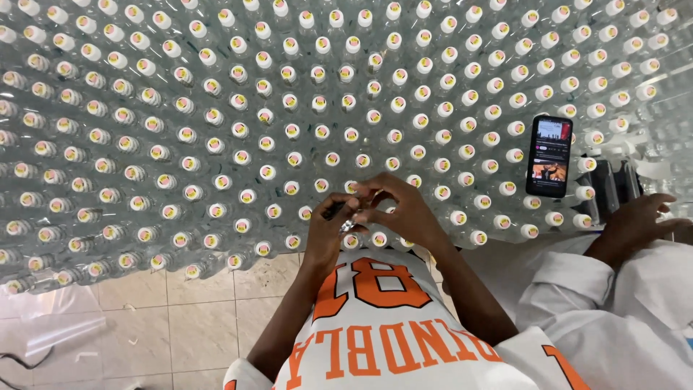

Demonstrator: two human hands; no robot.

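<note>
A white jersey [382, 339] with orange lettering was seen nearest the camera, both forearms reaching forward over it. Pale floor tiles [180, 325] were noted to the left below, with a dark cable [22, 361] lying at the corner.

The left hand [328, 231] and the right hand [401, 209] were brought together at the near edge of a large mass of clear plastic bottles [289, 108]. A small dark object [336, 210] was pinched between the left hand's fingers; what it was could not be told. The right hand's fingers were curled close against the left hand's fingertips, over a bottle cap [349, 226] in the nearest row. Whether the right hand actually gripped anything could not be told.

To the right, a second person's hand [635, 224] was seen emerging from a white sleeve [577, 289], laid loosely at the edge of the bottles, well apart from the wearer's own hands.

Further out, a smartphone [549, 156] with a lit screen was resting on top of the bottle caps at the right side.

Beyond, the bottles were standing upright and tightly packed in rows, each capped white with a coloured centre, filling the view to the top and left edges
</note>
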